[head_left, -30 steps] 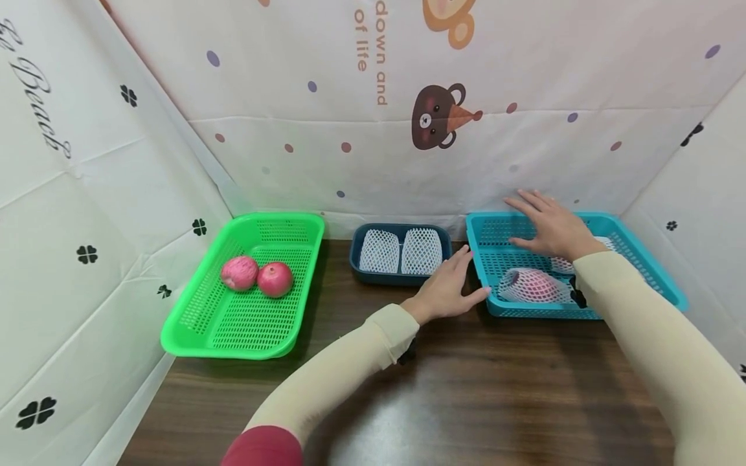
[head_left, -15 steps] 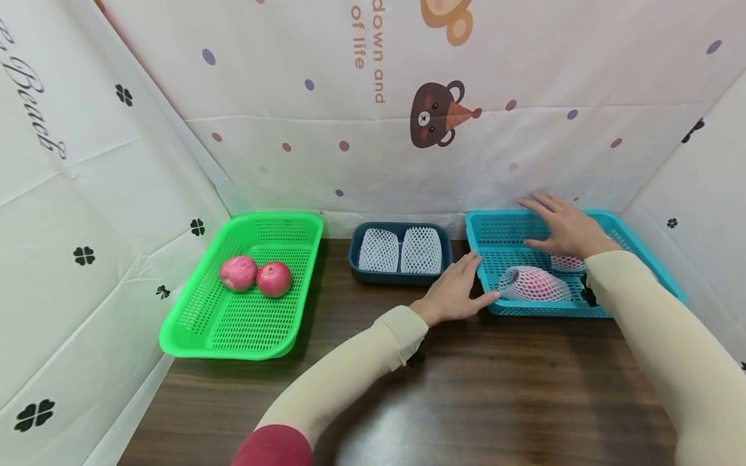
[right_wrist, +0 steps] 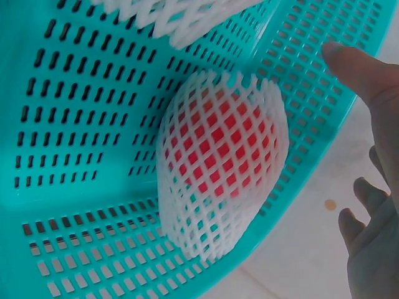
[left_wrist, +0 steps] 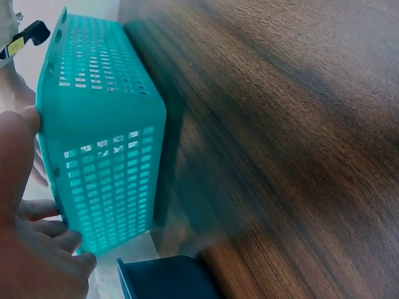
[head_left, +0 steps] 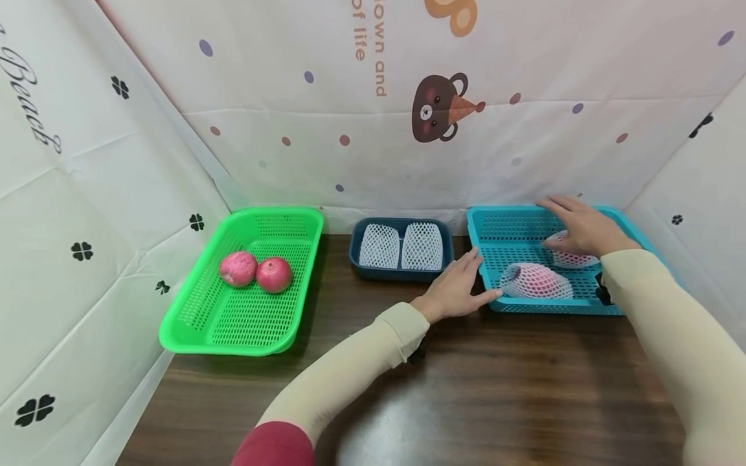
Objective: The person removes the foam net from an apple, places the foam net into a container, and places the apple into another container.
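In the head view, showed the left hand (head_left: 451, 290) resting at the left rim of the turquoise basket (head_left: 504, 254), with fingers straight and thumb spread toward the near corner, apparently to steady it. Showed the right hand (head_left: 585, 228) over the far rim, with thumb inside and fingers beyond, extended and with no grip to be seen. Had a near netted fruit (head_left: 537, 281) in the basket just beside the left thumb tip and a far netted fruit (head_left: 574, 259) just below the right hand, both in foam mesh, presumably against bruising. Included a dark blue tray (head_left: 396, 275) just left of the left fingertips, split in two, probably to hold its pair of white nets (head_left: 422, 246) apart. Included, well to the left of those fingers, a green basket (head_left: 250, 333) with two bare red fruits (head_left: 274, 275) side by side. In the left wrist view, caught the left thumb on the basket rim and the fingers along the outer wall, slightly bent but not clearly clasping, near the wooden tabletop (left_wrist: 287, 149). In the right wrist view, revealed red through the mesh of the far netted fruit, beside the basket wall and apart from the right thumb.
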A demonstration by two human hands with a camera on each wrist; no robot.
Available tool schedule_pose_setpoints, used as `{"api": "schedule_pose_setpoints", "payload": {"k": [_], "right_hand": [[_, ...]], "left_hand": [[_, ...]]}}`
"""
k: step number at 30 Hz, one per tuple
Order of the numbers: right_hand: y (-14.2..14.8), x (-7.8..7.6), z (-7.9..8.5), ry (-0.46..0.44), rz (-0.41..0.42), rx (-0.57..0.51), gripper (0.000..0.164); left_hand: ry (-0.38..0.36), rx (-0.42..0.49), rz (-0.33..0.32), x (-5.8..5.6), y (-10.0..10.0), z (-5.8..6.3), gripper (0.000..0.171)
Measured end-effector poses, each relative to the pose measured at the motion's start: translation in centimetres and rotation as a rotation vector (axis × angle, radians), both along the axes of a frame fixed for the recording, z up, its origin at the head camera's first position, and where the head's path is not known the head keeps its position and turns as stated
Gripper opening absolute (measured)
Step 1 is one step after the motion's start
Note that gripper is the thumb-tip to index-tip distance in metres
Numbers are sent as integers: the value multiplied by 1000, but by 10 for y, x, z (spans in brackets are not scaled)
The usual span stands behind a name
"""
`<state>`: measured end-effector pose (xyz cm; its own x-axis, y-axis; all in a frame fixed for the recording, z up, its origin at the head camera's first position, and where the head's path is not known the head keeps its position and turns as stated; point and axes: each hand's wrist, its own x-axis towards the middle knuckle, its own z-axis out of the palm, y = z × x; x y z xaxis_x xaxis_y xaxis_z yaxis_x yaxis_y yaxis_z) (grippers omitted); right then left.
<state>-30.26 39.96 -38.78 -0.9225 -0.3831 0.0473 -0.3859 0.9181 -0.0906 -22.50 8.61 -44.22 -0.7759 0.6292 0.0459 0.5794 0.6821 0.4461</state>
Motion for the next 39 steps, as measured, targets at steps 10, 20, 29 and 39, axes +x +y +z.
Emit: {"api": "schedule_pose_setpoints", "payload": {"k": [10,20,29,39], "right_hand": [[10,-2,0,-165,-76,22,95],[18,-6,-8,-231,-62,80,88],[32,-7,-18,-295,-124,80,90],[40,-12,-22,-382,-168,73,91]], "left_hand": [[21,-3,-6,-1,-3,-2,82],[28,-7,-10,-2,-6,-4,81],[39,-16,-11,-2,-4,-5,82],[25,1,-18,-3,-2,-3,81]]}}
